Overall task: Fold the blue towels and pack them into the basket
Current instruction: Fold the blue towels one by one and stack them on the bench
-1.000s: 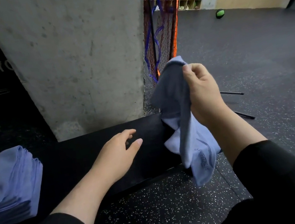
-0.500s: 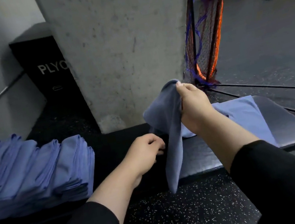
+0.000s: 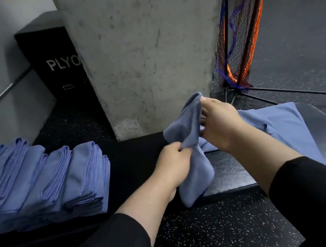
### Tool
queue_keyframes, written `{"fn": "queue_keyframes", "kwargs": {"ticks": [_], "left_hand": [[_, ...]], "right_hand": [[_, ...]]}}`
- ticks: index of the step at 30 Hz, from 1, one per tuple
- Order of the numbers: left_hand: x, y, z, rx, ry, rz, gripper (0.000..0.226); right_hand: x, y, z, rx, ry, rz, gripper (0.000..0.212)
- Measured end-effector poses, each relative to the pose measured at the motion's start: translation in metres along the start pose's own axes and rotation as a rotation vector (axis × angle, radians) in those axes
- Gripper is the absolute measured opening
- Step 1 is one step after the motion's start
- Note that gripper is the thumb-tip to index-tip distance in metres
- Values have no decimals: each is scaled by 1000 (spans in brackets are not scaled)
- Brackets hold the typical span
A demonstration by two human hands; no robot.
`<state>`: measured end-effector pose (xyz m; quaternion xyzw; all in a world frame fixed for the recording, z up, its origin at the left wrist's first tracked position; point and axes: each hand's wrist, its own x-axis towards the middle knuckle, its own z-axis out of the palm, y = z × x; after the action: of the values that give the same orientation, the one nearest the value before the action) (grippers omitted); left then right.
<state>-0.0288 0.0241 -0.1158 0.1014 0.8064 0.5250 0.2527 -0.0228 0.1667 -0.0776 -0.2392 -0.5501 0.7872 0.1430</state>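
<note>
1. Towel (image 3: 191, 140): blue, crumpled, held in the air above the front edge of a black pad (image 3: 232, 174), lower end hanging past that edge.
2. Right hand (image 3: 221, 124): fingers closed, pinching the towel's upper end.
3. Left hand (image 3: 173, 165): fingers closed on the towel at mid-length.
4. Second towel (image 3: 284, 123): spread flat on the pad, behind the right forearm.
5. Stack (image 3: 44, 183): folded blue towels, well left of the hands.
6. Concrete pillar (image 3: 144, 50) stands behind; net stand (image 3: 239, 44) to its right.

We see the towel stack (image 3: 44, 183) at nine o'clock on the bench (image 3: 137, 156) (pillar (image 3: 144, 50) behind), a spread towel (image 3: 284, 123) at three.
</note>
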Motion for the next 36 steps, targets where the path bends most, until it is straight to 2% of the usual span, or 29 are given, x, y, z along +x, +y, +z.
{"fn": "queue_keyframes", "kwargs": {"ticks": [4,5,7,9,11,12,14,16,17,19,22,23,25,26,27,29,31,33,36], "left_hand": [[6,6,-15,-281,103,-56,33],[7,7,-21,-319,121,-67,29],[10,6,-32,-369,149,-92,22],[10,5,-40,-432,151,-125,20],[10,5,-46,-493,154,-150,21],[10,5,-48,-516,156,-161,21],[9,5,-52,-541,173,-168,21],[8,7,-55,-524,197,-150,19],[9,7,-55,-517,212,-144,19],[9,6,-56,-533,223,-161,17],[8,5,-60,-515,260,-163,19],[8,4,-63,-405,329,-117,24],[7,6,-69,-64,546,92,31],[4,9,-71,31,574,209,31],[0,13,-72,55,497,300,32],[-10,16,-65,93,218,368,42],[-14,9,-56,328,55,376,56],[-15,3,-49,520,60,391,54],[-12,3,-47,502,180,469,19]], "right_hand": [[-5,5,-11,-822,-100,-135,40],[-10,8,-13,-890,-170,-129,38],[-18,15,-18,-877,-353,-33,34],[-23,20,-27,-851,-572,39,40],[-26,20,-31,-933,-725,-20,55],[-27,22,-30,-990,-739,-78,59],[-29,26,-26,-1067,-667,-216,45],[-31,28,-20,-1091,-545,-345,16],[-30,28,-18,-1091,-498,-394,13],[-32,26,-12,-1089,-433,-434,27],[-34,19,-2,-991,-325,-426,29],[-34,17,0,-936,-291,-417,31],[-32,15,4,-845,-243,-377,37],[-32,15,5,-813,-225,-355,39],[-31,16,7,-787,-210,-332,40],[-29,17,9,-737,-178,-293,41],[-27,17,10,-679,-168,-259,38],[-26,17,10,-683,-177,-246,36],[-23,18,12,-702,-163,-257,40]]}}
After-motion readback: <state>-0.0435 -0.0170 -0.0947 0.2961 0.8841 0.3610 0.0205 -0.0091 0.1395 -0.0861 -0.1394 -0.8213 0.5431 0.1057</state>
